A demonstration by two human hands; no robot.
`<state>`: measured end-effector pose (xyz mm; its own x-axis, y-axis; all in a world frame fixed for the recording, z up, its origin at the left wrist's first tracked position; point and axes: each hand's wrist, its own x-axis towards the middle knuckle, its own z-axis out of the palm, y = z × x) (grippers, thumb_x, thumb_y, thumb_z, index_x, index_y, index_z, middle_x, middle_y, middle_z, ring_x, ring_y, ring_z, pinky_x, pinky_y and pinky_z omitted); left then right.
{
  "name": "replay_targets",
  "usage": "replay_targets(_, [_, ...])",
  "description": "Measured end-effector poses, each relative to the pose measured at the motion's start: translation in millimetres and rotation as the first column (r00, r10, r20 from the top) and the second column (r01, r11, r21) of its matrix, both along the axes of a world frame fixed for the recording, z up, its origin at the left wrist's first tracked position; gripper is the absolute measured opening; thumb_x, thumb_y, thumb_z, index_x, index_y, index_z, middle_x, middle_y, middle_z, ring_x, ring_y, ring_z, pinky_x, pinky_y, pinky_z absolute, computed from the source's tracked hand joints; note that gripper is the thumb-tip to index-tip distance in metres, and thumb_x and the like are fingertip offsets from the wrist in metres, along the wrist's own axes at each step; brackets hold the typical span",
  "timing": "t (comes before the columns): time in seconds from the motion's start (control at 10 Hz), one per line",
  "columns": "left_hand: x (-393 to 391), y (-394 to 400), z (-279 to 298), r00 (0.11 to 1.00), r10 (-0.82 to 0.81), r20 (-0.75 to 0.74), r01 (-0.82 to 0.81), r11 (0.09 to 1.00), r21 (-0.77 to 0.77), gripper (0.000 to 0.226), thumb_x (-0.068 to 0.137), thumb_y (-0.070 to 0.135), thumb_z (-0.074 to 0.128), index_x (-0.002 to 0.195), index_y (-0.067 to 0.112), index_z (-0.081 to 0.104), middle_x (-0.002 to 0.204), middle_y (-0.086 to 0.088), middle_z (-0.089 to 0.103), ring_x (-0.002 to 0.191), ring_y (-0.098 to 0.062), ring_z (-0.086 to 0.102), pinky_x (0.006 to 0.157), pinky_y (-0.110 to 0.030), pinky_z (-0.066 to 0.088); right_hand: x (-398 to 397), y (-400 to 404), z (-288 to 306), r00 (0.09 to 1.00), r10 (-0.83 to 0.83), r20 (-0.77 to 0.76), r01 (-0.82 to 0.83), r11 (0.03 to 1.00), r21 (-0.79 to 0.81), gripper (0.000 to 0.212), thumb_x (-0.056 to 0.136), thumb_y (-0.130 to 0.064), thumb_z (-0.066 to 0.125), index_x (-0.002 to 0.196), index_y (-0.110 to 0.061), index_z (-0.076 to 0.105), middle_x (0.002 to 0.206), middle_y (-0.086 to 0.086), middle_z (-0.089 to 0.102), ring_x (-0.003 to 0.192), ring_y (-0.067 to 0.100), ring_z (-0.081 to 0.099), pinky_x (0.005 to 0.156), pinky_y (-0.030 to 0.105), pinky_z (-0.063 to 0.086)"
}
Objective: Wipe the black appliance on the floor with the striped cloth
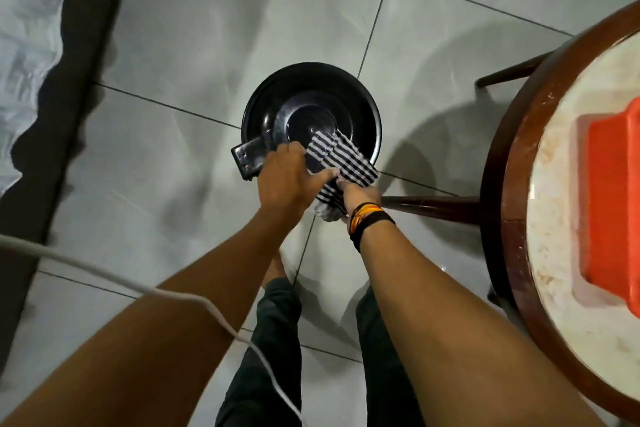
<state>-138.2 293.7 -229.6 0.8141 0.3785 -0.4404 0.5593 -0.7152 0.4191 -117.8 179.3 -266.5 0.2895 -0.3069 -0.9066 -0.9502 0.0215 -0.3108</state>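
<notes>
Black appliance (311, 114): round and glossy, standing on the pale tiled floor (207, 28) in mid-scene, a boxy part jutting at its near left.
Striped cloth (337, 158): draped over the appliance's near right rim.
Left hand (289, 180): curled, thumb pinning the cloth's near edge.
Right hand (356, 196): gripping the bunched cloth tail; fingers mostly hidden.
Risk: hard pressure on the rim could tip or slide the appliance on smooth tile.
Room: open floor far and left; wooden stool (502, 184) leg near the right wrist limits rightward strokes.
</notes>
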Motion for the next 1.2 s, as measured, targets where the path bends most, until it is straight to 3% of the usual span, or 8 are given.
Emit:
replay_targets(0.2, [2, -18, 0, 0.992, 0.104, -0.076, -0.115, 0.981, -0.157, 0.025, 0.087, 0.025, 0.080, 0.100, 0.010, 0.065, 0.092, -0.005, 0.069, 0.087, -0.025, 0.069, 0.084, -0.044, 0.061, -10, -12, 19, 0.990, 0.123, 0.065, -0.108, 0.975, -0.192, 0.043, 0.087, -0.024, 0.076, 0.123, -0.005, 0.060, 0.124, 0.012, 0.066, 0.107, 0.030, 0.065, 0.085, 0.028, 0.048])
replay_targets(0.3, [-1, -24, 25, 0.973, 0.216, -0.078, -0.230, 0.901, -0.367, 0.025, 0.082, 0.030, 0.074, 0.082, 0.006, 0.069, 0.081, -0.010, 0.073, 0.080, -0.029, 0.071, 0.083, -0.049, 0.063, -14, -17, 51, 0.966, 0.169, 0.195, -0.129, 0.971, -0.199, 0.033, 0.090, -0.019, 0.073, 0.121, -0.012, 0.063, 0.109, 0.006, 0.068, 0.107, 0.029, 0.065, 0.092, 0.029, 0.050])
replay_targets(0.4, [3, -33, 60, 0.949, 0.314, -0.014, -0.282, 0.831, -0.480, 0.034, 0.074, 0.036, 0.066, 0.080, 0.003, 0.068, 0.078, -0.023, 0.072, 0.079, -0.043, 0.070, 0.076, -0.057, 0.062, -10, -38, 100, 0.891, 0.201, 0.406, -0.131, 0.972, -0.193, 0.022, 0.090, -0.011, 0.072, 0.111, -0.013, 0.066, 0.078, -0.011, 0.054, 0.082, 0.016, 0.059, 0.072, 0.019, 0.045])
replay_targets(0.6, [44, -101, 183, 0.939, 0.340, 0.058, -0.207, 0.690, -0.694, 0.006, 0.088, 0.017, 0.076, 0.087, 0.011, 0.076, 0.079, -0.003, 0.078, 0.074, -0.017, 0.075, 0.077, -0.041, 0.065, 27, -130, 232, 0.713, 0.212, 0.669, -0.031, 0.962, -0.272, 0.023, 0.090, -0.001, 0.070, 0.110, -0.012, 0.068, 0.092, -0.002, 0.066, 0.080, 0.002, 0.062, 0.082, 0.018, 0.051])
replay_targets(0.8, [74, -234, 244, 0.961, 0.277, 0.013, -0.176, 0.645, -0.744, 0.011, 0.089, 0.016, 0.079, 0.088, 0.017, 0.068, 0.067, 0.008, 0.064, 0.055, 0.005, 0.062, 0.056, -0.009, 0.046, 64, -246, 274, 0.752, 0.286, 0.593, 0.087, 0.850, -0.519, 0.025, 0.087, -0.010, 0.070, 0.111, -0.018, 0.074, 0.097, 0.011, 0.075, 0.095, 0.029, 0.072, 0.093, 0.046, 0.057])
replay_targets(1.0, [76, -304, 223, 0.983, 0.066, -0.172, -0.159, 0.772, -0.615, 0.023, 0.094, 0.027, 0.071, 0.115, 0.018, 0.072, 0.113, -0.003, 0.077, 0.102, -0.024, 0.072, 0.083, -0.030, 0.055, 65, -316, 242, 0.853, 0.335, 0.400, -0.024, 0.790, -0.612, 0.023, 0.088, -0.014, 0.069, 0.110, -0.015, 0.076, 0.106, 0.016, 0.077, 0.105, 0.033, 0.071, 0.094, 0.039, 0.054])
replay_targets(1.1, [67, -305, 219, 0.996, -0.075, 0.037, 0.083, 0.856, -0.510, 0.026, 0.101, 0.024, 0.058, 0.123, 0.018, 0.071, 0.110, -0.007, 0.077, 0.096, -0.025, 0.073, 0.085, -0.038, 0.061, 60, -332, 228, 0.837, 0.481, 0.260, -0.213, 0.725, -0.655, 0.037, 0.092, -0.017, 0.065, 0.129, -0.013, 0.067, 0.129, 0.018, 0.069, 0.124, 0.036, 0.062, 0.104, 0.042, 0.048])
replay_targets(1.2, [70, -281, 225, 0.943, -0.175, 0.282, 0.276, 0.885, -0.376, 0.034, 0.106, 0.023, 0.051, 0.138, 0.021, 0.064, 0.109, -0.007, 0.077, 0.091, -0.022, 0.073, 0.082, -0.037, 0.062, 59, -315, 236, 0.661, 0.722, 0.205, -0.295, 0.501, -0.813, 0.059, 0.101, -0.022, 0.051, 0.156, -0.011, 0.032, 0.167, 0.014, 0.026, 0.155, 0.032, 0.021, 0.125, 0.048, 0.024])
